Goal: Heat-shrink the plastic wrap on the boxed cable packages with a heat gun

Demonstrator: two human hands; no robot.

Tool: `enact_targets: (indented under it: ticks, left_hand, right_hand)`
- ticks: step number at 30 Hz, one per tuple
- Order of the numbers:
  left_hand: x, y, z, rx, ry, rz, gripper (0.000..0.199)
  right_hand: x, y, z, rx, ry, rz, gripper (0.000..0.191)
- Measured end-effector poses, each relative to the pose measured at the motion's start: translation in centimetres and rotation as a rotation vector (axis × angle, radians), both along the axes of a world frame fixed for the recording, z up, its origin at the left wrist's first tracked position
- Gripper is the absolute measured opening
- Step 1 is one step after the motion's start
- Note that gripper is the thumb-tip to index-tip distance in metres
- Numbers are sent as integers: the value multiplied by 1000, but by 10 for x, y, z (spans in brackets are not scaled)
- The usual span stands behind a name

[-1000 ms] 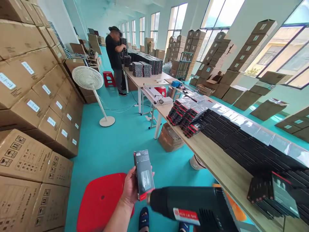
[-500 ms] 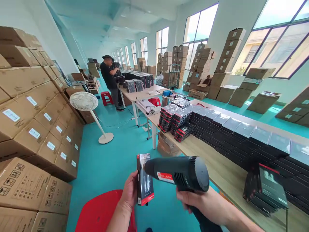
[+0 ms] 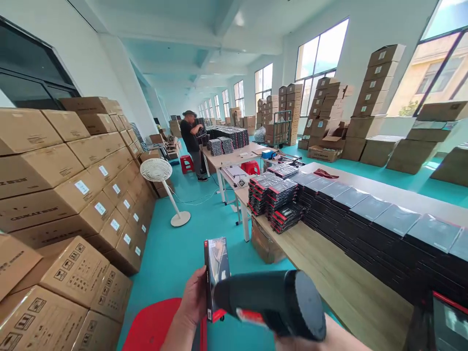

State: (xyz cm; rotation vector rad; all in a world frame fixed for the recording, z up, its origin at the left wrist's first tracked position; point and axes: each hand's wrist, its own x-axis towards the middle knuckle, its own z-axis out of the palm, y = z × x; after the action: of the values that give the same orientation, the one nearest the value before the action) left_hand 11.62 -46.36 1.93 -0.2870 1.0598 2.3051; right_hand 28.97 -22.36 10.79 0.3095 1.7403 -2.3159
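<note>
My left hand (image 3: 193,298) is closed on the left edge of a black and red box (image 3: 216,258) with a clear, shiny front, held upright over the floor. My right hand (image 3: 303,339) grips the handle of a dark heat gun (image 3: 268,300), mostly hidden behind the gun's body. The nozzle points left and overlaps the lower part of the box; whether they touch cannot be told. Right of them, stacks of wrapped boxes (image 3: 274,192) and a long row of black boxes (image 3: 365,239) stand on a wooden table (image 3: 329,263).
A red stool (image 3: 153,324) is just left of my left hand. Cartons (image 3: 106,209) are piled along the left, beside a white fan (image 3: 175,200). A person (image 3: 192,144) stands at a farther table (image 3: 234,155). More cartons (image 3: 365,131) line the windows.
The camera view has tilted up and turned left. The heat gun has moved down across the box, its nozzle now at the lower part. Both hands keep their hold.
</note>
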Motion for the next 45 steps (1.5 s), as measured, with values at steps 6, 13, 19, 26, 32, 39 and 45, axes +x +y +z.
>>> enact_targets:
  ticks: [6,13,19,26,32,39,45]
  left_hand:
    - [17,-6,8,2,53,17,33]
    - [28,-4,14,-100,66,-16,35]
    - [34,0,12,-162,17,1,28]
    - [43,-8,8,-86,-51,5,38]
    - [42,-25,7,-146,22,40,24]
    - [36,-39,10,-188,-14,11,29]
    - [23,-44,20,-117,-23,4,24]
  right_hand:
    - [-18,25,-18,-508,-52,-258,36]
    - [-17,35,-38,-665,-103,-253,33]
    - [-13,32,-27,-664,-96,-232,35]
    - [-16,11,-17,-472,-32,-165,48]
    - [-19,-11,-7,-337,-26,-136,45]
    - [-32,-19,11,-182,19,-191,38]
    - [-15,-28,39,93,149,237,20]
